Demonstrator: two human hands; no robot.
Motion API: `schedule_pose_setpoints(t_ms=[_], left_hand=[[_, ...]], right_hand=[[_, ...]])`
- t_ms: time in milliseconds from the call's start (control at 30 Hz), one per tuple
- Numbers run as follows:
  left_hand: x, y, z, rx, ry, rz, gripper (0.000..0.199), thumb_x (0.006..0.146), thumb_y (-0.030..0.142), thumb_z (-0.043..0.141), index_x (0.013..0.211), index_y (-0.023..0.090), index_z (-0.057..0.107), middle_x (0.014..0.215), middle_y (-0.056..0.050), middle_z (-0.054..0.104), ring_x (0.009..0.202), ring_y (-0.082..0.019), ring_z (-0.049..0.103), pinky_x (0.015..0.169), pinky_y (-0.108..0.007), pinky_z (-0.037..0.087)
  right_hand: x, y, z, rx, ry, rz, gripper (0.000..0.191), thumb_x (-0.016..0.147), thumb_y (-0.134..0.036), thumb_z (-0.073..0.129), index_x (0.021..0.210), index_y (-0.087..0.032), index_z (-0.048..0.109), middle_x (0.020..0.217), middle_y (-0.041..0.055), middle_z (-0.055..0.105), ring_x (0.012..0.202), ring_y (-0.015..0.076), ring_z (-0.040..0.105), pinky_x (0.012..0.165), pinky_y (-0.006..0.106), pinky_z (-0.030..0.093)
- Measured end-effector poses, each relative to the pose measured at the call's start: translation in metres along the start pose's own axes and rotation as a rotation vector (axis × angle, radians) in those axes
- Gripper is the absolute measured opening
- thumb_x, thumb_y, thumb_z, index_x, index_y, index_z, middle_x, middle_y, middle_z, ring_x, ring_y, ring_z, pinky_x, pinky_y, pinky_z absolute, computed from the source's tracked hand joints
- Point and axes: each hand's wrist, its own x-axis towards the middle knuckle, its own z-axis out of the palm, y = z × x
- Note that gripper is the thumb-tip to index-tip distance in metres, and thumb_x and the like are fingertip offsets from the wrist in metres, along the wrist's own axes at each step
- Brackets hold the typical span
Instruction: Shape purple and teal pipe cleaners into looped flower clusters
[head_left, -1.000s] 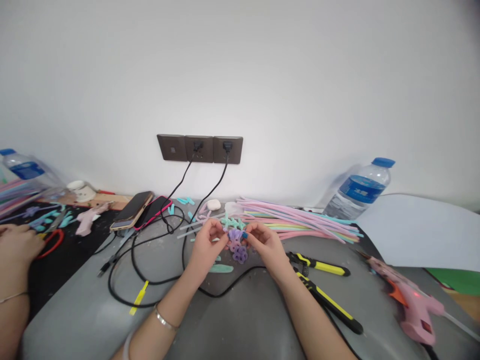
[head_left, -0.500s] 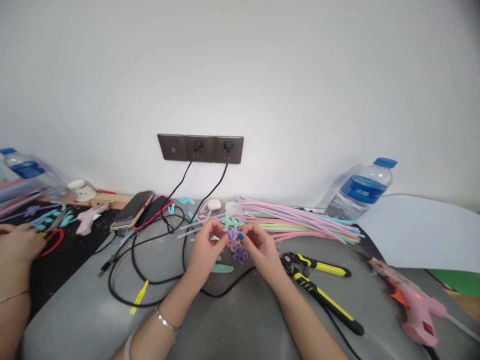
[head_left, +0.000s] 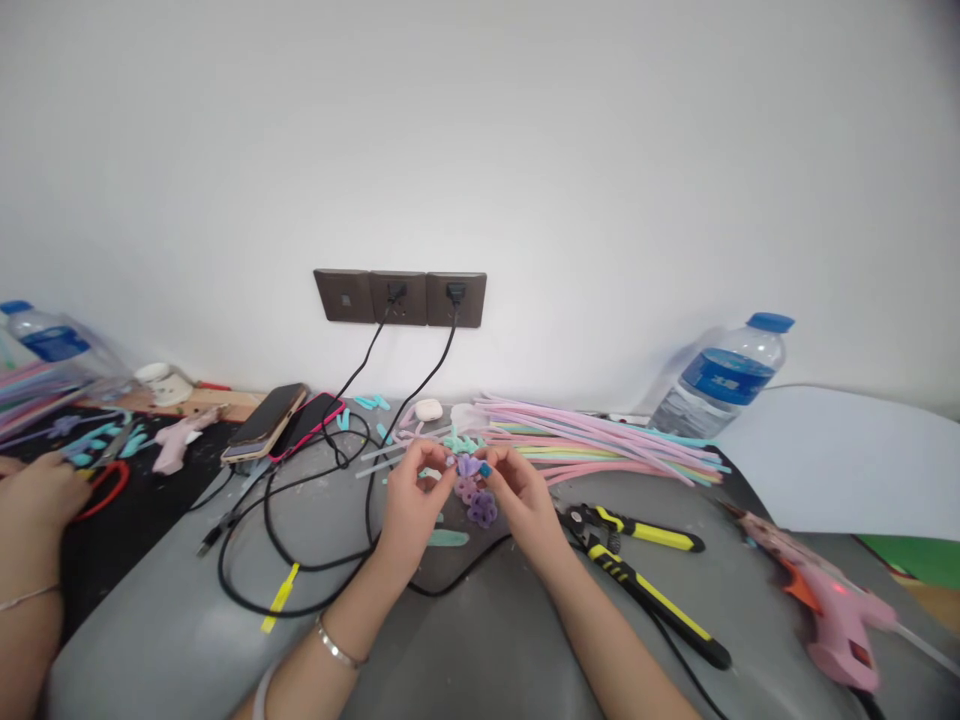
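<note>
Head view: purple piece (head_left: 469, 466) is mid-scene, held between the two hands over the far half of the grey surface (head_left: 465, 650). Light violet, fuzzy, small, gathered-looking; fine shape too small to make out. Just near of it: pink looped piece (head_left: 466, 489), then a darker purple flower (head_left: 482, 510) with rounded ring petals. Can't tell if these are joined to it. Spiky mint piece (head_left: 463, 442) just on the far side.

Left hand (head_left: 411, 492): grip closed, thumb and finger pinching the purple piece from the left. Forearm comes in from the near edge, slanting far and right, silver bracelet (head_left: 337, 645) at the wrist.

Right hand (head_left: 523, 492): grip closed on the same piece from the right, thumb toward the left, other fingers curled behind. Forearm slants far and left. Blue spot at the thumb tip; can't tell if nail or separate bit. Yellow-black pliers (head_left: 652, 595) lie right of that wrist, handles spread; pink glue gun (head_left: 836, 610) farther right.
</note>
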Motion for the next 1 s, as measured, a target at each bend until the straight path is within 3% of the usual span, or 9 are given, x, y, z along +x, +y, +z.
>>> schedule_pose_setpoints(t_ms=[233,433,633,867,1000], left_hand=[[0.0012,0.0026,-0.0028,0.1,-0.031,0.113,0.004,0.075,0.018,0.062,0.073,0.019,0.066,0.093,-0.005,0.06,0.082,-0.016,0.059,0.055,-0.018,0.044],[0.0026,-0.0001,-0.0047,0.125,-0.059,0.151,0.008,0.077,0.019,0.063,0.076,0.019,0.071,0.08,-0.003,0.059,0.073,-0.015,0.057,0.056,-0.021,0.044],[0.002,0.0004,-0.002,0.083,-0.087,0.134,0.008,0.077,0.019,0.064,0.075,0.018,0.071,0.079,-0.004,0.061,0.073,-0.016,0.058,0.055,-0.02,0.044],[0.0017,-0.0002,-0.0014,0.096,-0.037,0.147,0.004,0.075,0.019,0.063,0.072,0.017,0.065,0.076,-0.001,0.06,0.067,-0.013,0.055,0.054,-0.019,0.043],[0.0031,-0.0012,-0.0037,0.12,-0.03,0.127,0.005,0.072,0.02,0.064,0.07,0.016,0.066,0.064,0.002,0.057,0.057,-0.011,0.05,0.05,-0.018,0.039]], right_hand=[[0.0008,0.0013,-0.001,0.025,0.0,0.014,0.026,0.082,-0.044,0.066,0.077,-0.021,0.053,0.084,0.0027,0.059,0.078,0.0184,0.054,0.069,0.027,0.042],[0.0011,0.0019,-0.0011,0.048,-0.003,0.017,0.024,0.083,-0.041,0.066,0.077,-0.021,0.053,0.082,0.0024,0.057,0.077,0.0179,0.052,0.07,0.028,0.041],[0.0006,0.0004,0.0007,0.082,-0.006,0.027,0.025,0.081,-0.041,0.067,0.075,-0.021,0.053,0.078,0.0009,0.055,0.073,0.0167,0.05,0.066,0.026,0.04],[-0.0015,-0.0024,0.0027,0.131,-0.03,0.091,0.026,0.081,-0.042,0.068,0.076,-0.02,0.055,0.078,0.0,0.055,0.07,0.015,0.049,0.066,0.025,0.039],[0.0003,0.0036,-0.0009,0.179,-0.034,0.13,0.024,0.081,-0.041,0.07,0.079,-0.02,0.058,0.074,-0.0017,0.054,0.066,0.0132,0.047,0.062,0.023,0.037]])
